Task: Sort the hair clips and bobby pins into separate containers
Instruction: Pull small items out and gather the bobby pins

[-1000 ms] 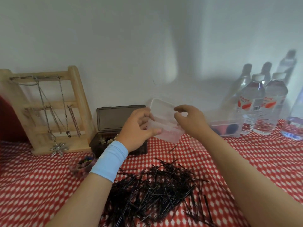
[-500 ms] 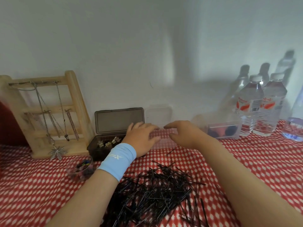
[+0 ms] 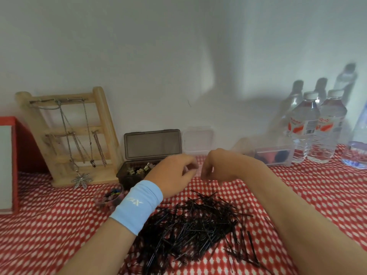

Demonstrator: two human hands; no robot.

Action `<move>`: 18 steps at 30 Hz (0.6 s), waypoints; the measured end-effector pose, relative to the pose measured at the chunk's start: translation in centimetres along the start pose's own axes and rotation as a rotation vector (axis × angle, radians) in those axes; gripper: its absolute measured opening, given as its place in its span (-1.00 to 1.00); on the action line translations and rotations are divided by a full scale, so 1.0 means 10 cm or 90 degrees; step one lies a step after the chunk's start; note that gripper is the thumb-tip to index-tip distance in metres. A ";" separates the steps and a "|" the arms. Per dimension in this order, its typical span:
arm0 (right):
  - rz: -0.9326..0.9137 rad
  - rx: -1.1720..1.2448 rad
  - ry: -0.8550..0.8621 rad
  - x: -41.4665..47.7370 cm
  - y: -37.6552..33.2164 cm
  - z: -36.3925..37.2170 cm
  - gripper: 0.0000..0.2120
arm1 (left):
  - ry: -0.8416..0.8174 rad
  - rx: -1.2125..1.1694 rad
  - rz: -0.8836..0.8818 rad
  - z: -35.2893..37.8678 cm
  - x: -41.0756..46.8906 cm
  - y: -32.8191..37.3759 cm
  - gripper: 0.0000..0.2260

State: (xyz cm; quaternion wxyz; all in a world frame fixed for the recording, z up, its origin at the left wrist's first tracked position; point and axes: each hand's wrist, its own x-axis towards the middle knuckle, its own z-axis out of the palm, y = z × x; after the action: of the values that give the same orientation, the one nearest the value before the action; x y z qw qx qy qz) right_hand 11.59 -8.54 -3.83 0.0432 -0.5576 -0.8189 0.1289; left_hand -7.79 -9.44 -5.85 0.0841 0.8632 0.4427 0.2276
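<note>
A big heap of black bobby pins (image 3: 190, 225) lies on the red-and-white cloth in front of me. Behind it a brown box (image 3: 153, 143) stands with its lid up, and small hair clips (image 3: 139, 170) lie inside. To its right a clear container (image 3: 197, 139) sits against the wall with its lid raised; my hands hide its base. My left hand (image 3: 174, 173), with a blue wristband, and my right hand (image 3: 216, 167) hover just in front of it. Their fingers are loosely curled and hold nothing.
A wooden jewellery stand (image 3: 69, 135) with chains stands back left beside a red box (image 3: 8, 165). A small bowl (image 3: 111, 195) of coloured bits sits by my left wrist. Another clear container (image 3: 274, 155) and water bottles (image 3: 317, 126) stand back right.
Both hands lowered the clear container from mid-air onto the table by the wall, let go of it and drew back a little toward me.
</note>
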 end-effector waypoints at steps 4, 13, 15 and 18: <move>0.062 -0.150 -0.045 -0.02 -0.12 0.11 -0.68 | -0.175 0.016 -0.005 0.16 -0.16 0.10 -0.65; 0.074 0.032 -0.062 -0.45 -0.14 0.08 -0.76 | -0.220 0.108 -0.015 0.27 -0.31 0.11 -0.56; 0.091 0.027 -0.049 -0.56 -0.15 0.02 -0.79 | -0.208 0.140 0.005 0.24 -0.36 0.23 -0.46; 0.153 -0.031 -0.158 -0.72 -0.19 0.00 -0.58 | -0.250 0.085 0.023 0.25 -0.47 0.50 -0.21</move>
State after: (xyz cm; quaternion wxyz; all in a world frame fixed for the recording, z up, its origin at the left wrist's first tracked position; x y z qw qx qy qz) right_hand 12.60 -15.86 -2.79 -0.0875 -0.6322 -0.7482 0.1810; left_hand -5.39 -16.05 -7.80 0.1071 0.9025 0.4164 0.0264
